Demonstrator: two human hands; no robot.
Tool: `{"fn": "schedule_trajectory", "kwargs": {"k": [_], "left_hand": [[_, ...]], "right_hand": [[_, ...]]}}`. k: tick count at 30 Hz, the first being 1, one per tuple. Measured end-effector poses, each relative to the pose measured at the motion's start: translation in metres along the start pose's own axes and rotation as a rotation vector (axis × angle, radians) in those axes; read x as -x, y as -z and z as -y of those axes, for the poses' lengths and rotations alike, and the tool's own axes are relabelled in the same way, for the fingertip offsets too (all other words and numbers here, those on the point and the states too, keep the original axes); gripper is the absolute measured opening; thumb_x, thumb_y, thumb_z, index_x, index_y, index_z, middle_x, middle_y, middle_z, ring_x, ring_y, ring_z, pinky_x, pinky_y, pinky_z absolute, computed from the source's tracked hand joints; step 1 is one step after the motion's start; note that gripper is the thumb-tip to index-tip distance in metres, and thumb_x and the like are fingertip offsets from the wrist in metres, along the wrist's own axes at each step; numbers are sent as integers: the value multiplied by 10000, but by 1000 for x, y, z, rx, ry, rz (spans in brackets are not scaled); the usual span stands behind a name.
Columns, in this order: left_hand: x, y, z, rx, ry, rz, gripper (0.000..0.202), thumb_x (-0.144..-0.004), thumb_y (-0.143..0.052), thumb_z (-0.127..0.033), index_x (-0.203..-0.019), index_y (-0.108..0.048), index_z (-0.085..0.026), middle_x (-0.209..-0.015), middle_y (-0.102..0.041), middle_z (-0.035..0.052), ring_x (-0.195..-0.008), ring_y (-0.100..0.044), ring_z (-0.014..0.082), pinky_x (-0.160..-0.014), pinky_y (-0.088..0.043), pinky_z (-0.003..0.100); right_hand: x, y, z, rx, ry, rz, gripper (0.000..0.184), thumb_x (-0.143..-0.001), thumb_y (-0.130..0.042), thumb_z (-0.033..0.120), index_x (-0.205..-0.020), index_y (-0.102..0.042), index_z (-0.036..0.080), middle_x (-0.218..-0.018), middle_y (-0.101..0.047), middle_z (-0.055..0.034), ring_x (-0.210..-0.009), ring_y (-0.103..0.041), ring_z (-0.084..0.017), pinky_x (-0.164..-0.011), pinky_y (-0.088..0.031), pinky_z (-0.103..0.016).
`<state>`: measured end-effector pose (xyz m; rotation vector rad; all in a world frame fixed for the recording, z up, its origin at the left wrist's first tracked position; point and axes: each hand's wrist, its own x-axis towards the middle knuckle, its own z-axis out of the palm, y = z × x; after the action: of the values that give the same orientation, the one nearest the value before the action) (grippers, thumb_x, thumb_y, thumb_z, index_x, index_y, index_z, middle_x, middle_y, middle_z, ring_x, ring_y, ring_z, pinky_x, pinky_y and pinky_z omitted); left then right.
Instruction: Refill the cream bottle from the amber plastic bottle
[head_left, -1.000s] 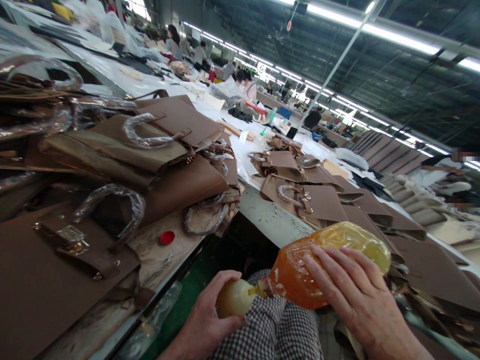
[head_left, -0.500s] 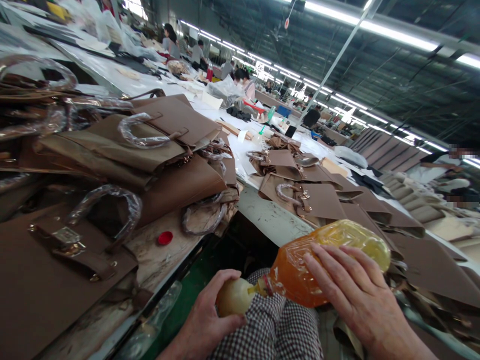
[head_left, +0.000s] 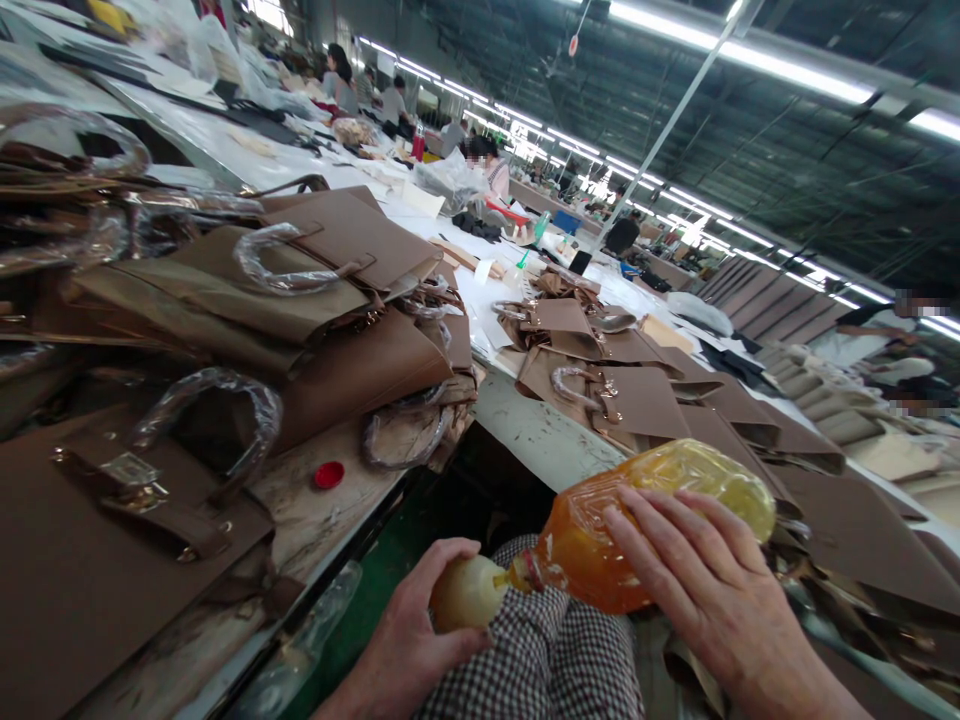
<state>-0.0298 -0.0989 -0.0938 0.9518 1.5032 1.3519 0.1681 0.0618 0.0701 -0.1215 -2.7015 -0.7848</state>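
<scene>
My left hand (head_left: 424, 625) is closed around a small cloudy, yellowish squeeze bottle (head_left: 472, 594) above my lap. Tilted mouth-down toward it is a large clear plastic bottle (head_left: 577, 545) of orange-yellow liquid, gripped from above by my right hand (head_left: 705, 570). The big bottle's neck meets the yellowish opening of the small one; whether liquid is flowing I cannot tell. On the worn table edge to the left lies a red cap (head_left: 328, 475). Next to it rests a brown handbag (head_left: 142, 500) with a plastic-wrapped handle.
More brown handbags (head_left: 330, 240) are heaped at the left. Others (head_left: 645, 400) lie in a row along the table at the right. Between them shows the pale table edge (head_left: 525, 420). Farther off, several people sit or stand near long worktables. Clear plastic (head_left: 307, 640) hangs below the left table.
Both hands hold nearly the same pose, the two bottles still joined at their mouths. The large bottle has shifted very slightly left.
</scene>
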Motion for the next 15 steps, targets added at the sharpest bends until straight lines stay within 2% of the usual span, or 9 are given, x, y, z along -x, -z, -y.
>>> {"fn": "schedule_trajectory", "kwargs": {"k": [9,15], "left_hand": [[2,3,-6,-8,16,2,587,-669,-704,-93,-1202,-566,-298,-1276,-585,17,-1205,-533,259,-1020,-396,370],[3,4,-4,8,10,-1,587,-662,-709,-86,-1192,-568,-296,-1267,-588,7,-1202,-535,244,-1022,-388,353]], "right_hand": [[-3,1,1,-19,15,14,351,-1040,-310,164,-1228,-595,84,-1215,-691,-141,-1124,-574,-308,-973,-364,-517],[1,1,2,-27,5,22,371,-1044,-306,199,-1254,-592,90,-1257,-668,-147,-1150,-558,-322,-985,-358,-530]]}}
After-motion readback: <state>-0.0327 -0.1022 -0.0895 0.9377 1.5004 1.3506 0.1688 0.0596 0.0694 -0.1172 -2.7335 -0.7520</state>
